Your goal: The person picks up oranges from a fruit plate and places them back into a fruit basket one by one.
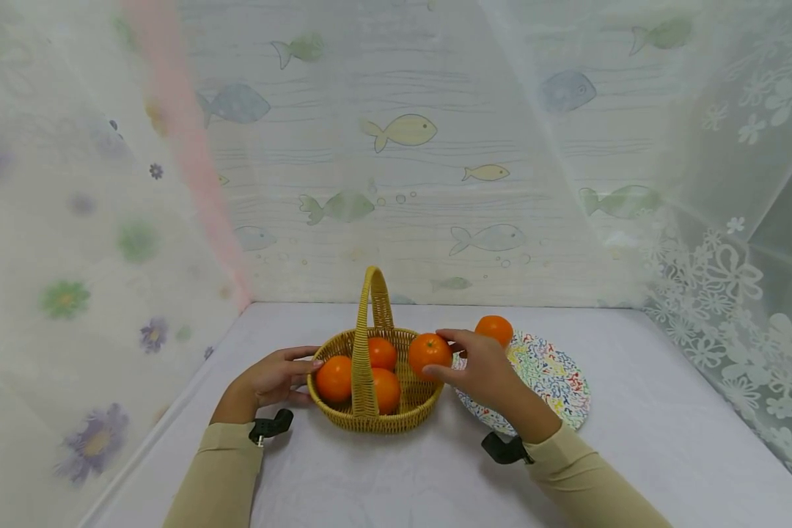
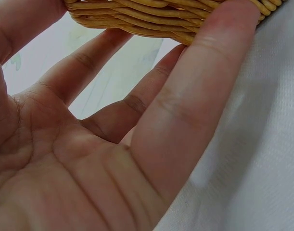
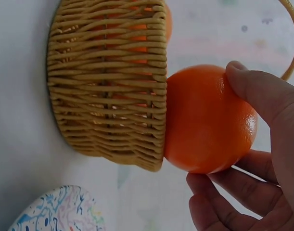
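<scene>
My right hand (image 1: 487,369) grips an orange (image 1: 430,353) between thumb and fingers at the basket's right rim. In the right wrist view this orange (image 3: 209,120) shows just above the woven rim. A yellow wicker basket (image 1: 364,423) with a tall arched handle holds several other oranges, among them one orange (image 1: 334,379) at the left. My left hand (image 1: 273,378) holds the basket's left end, with the thumb at the rim. Its fingertips touch the outer weave of the basket (image 2: 137,19) in the left wrist view.
Partly behind my right hand lies a round plate (image 1: 554,381) with a multicoloured speckled pattern. Another orange (image 1: 495,331) rests near its far left edge. White cloth (image 1: 396,484) covers the table, and a fish-print curtain (image 1: 396,183) hangs behind it.
</scene>
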Available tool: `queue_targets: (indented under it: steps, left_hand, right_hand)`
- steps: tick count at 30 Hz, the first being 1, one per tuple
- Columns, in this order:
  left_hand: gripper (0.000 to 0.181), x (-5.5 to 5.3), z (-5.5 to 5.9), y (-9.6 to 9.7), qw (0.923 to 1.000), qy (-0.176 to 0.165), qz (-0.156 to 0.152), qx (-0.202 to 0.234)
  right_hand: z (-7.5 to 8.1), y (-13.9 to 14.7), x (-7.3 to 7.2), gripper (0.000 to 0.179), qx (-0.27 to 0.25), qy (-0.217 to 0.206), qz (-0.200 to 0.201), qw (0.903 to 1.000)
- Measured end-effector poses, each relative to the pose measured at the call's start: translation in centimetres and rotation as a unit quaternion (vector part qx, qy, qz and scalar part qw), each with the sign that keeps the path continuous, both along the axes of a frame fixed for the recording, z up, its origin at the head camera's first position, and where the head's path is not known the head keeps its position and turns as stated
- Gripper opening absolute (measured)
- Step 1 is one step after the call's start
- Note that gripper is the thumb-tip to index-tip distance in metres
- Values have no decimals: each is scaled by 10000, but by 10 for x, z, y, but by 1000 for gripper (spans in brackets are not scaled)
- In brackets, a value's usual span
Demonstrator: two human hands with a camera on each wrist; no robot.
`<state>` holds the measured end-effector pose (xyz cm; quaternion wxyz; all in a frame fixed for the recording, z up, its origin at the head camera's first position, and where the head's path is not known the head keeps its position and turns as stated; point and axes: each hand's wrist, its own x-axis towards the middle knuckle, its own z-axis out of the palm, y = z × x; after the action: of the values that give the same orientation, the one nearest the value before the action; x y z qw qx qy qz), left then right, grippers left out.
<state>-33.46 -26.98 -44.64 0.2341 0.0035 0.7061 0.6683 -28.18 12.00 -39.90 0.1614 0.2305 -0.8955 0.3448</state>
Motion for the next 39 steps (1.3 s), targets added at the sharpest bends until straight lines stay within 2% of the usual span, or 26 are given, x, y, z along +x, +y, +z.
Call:
queue_targets:
  steps: [8,19,26,39]
  left_hand:
    - [61,0,0,0,10000,-9,-4,-7]
    - [61,0,1,0,10000,-13,-21,2]
    - [62,1,1,0,10000,-60,9,-23]
    - [60,2,1,1,10000,-36,25,-21]
  right_hand:
    - [-6,-7,1,67,-53,-410,151,9990]
    - [-13,-13,1,68,218,-325,257,9989]
    - [-13,-15,4,68,519,-411,42,9978]
    - [-21,-16,-1,68,566,-712,-158,9957]
